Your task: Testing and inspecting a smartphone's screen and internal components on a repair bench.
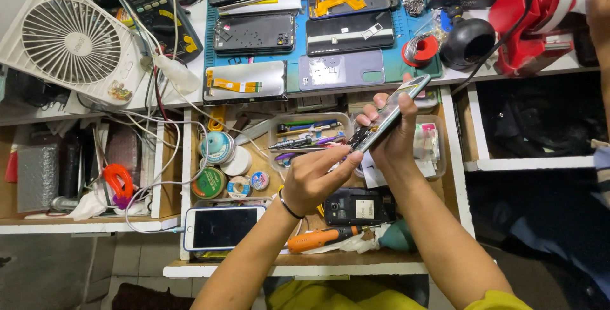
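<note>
Phone [391,112] sits tilted over the open drawer [305,256], clamped edge-on in right hand [397,135] to expose its lower end, while left hand [311,180] at 7 o'clock pinches fingertips together on that corner, screwdriver [318,239] below at 6.

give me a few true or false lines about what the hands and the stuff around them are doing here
1. The right hand grips an opened phone tilted on edge. True.
2. The left hand holds the orange screwdriver. False: it lies in the drawer, untouched; the fingers are at the phone's lower end.
3. A white fan sits at the bench's left. True.
4. The white phone in the drawer has no cable. False: a white cable is plugged in.
</note>
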